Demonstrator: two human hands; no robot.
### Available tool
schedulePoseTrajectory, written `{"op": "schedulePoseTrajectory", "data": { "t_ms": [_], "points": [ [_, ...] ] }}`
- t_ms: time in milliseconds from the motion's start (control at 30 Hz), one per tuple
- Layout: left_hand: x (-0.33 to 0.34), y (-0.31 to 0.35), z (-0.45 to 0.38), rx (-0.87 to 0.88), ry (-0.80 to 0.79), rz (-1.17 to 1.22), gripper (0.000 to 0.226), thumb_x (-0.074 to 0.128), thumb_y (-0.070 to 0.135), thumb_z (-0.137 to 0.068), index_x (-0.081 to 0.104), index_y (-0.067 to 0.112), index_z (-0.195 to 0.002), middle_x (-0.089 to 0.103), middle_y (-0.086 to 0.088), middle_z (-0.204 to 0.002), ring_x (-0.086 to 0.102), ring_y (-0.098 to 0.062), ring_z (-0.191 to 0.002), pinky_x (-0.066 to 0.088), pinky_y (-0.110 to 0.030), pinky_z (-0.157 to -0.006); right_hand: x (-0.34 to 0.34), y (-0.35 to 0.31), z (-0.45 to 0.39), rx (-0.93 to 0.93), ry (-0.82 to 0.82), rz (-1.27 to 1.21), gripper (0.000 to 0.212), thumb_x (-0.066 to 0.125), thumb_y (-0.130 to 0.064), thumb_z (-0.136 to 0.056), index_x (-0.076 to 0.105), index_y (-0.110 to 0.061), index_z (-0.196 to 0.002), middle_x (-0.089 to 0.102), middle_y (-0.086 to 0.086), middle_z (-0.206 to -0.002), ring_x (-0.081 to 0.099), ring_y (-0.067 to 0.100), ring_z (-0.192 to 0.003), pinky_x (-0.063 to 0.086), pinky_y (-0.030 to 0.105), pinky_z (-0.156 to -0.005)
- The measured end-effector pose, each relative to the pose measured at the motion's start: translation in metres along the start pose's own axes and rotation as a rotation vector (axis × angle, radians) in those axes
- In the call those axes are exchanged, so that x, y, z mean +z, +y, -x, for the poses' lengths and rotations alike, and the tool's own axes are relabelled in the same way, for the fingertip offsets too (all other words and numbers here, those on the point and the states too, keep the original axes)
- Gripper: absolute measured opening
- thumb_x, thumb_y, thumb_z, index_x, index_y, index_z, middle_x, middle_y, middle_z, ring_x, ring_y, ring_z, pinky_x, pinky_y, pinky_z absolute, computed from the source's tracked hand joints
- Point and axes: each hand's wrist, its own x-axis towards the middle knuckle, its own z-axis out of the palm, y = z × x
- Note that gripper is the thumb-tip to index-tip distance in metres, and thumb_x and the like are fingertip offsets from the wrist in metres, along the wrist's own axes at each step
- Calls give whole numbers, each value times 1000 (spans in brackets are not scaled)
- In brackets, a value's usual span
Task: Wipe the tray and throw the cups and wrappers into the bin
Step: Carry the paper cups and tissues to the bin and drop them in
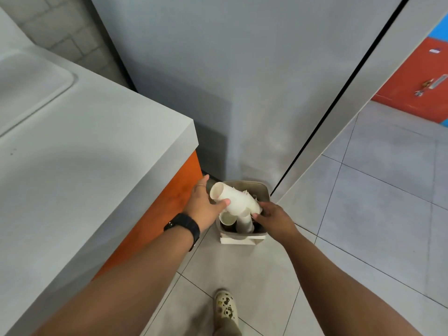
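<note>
Disposal step: left hand (202, 206) grips the stacked cups (234, 199) over the bin (263, 189), right hand (272, 218) pinching their far end; release comes next.

The bin (244, 209) stands on the floor (363, 214) against the wall (230, 81), just right of the counter (84, 166). Above it, the left hand (203, 207) and right hand (274, 218) hold a stack of cups (234, 198) lying sideways between them. More cups (228, 218) sit in the bin, perhaps with wrappers. A shoe (225, 306) stands before the bin.
</note>
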Motion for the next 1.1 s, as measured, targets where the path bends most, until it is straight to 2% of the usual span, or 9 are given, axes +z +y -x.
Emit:
{"op": "schedulePoseTrajectory", "data": {
  "t_ms": [67,167,300,433,500,700,833,933,1100],
  "points": [
    [1,-2,-1,-49,-70,-65,97,73,40,-79,7,32,-151,20,2,-158,29,-22,-142,35,-41,-111,-2,-6,3,-5,14,-3,47,64,-44,-79,60,-29,-123,62,-4,-120,61,13,-98,40,22,-72],
    [-8,-6,6,-66,-98,-157,95,68,40,-84,2,30,-153,10,2,-160,21,-22,-145,31,-41,-113,-4,-15,8,7,23,-28,45,65,-39,-83,58,-27,-126,62,-3,-125,61,14,-100,40,22,-73],
    [-32,-15,21,-90,-85,-209,85,65,44,-84,14,32,-151,17,0,-158,36,-24,-139,42,-44,-106,6,-33,18,-1,26,-61,45,66,-34,-86,56,-23,-128,58,-2,-126,60,18,-108,41,27,-89],
    [-67,-16,48,-47,-64,-154,70,64,42,-86,29,33,-146,31,4,-151,46,-19,-130,48,-41,-100,26,-73,34,-56,45,-174,33,65,-25,-88,63,-20,-121,61,-4,-116,59,15,-102,41,16,-76],
    [-83,-13,63,-5,-49,-120,59,63,37,-88,38,30,-141,41,5,-143,51,-13,-122,47,-37,-101,31,-96,43,-137,97,-193,24,62,-25,-91,67,-22,-114,67,-5,-112,62,15,-101,44,20,-81],
    [-138,-8,113,73,66,32,31,63,29,-89,59,29,-120,63,14,-116,61,1,-99,47,-20,-91,55,-187,80,-479,74,-314,17,57,-46,-84,68,-37,-94,70,-11,-101,65,9,-99,52,34,-89],
    [-173,-3,136,115,235,90,19,62,31,-89,63,36,-107,65,21,-104,59,10,-92,45,-7,-78,68,-246,110,-664,22,-263,18,60,-26,-92,64,-42,-87,67,-15,-99,62,1,-96,48,22,-85],
    [-207,-13,156,121,348,117,14,60,29,-91,61,41,-98,63,27,-96,58,13,-88,41,-1,-71,87,-277,136,-764,-65,-188,13,58,-24,-94,67,-33,-95,66,-13,-101,60,1,-97,46,17,-83],
    [-258,-54,188,55,525,172,20,59,31,-91,64,28,-110,63,17,-110,59,4,-93,41,-7,-74,134,-304,160,-843,-150,-34,10,60,-26,-92,68,-28,-99,62,-12,-100,58,-5,-88,40,7,-73]
  ]
}}
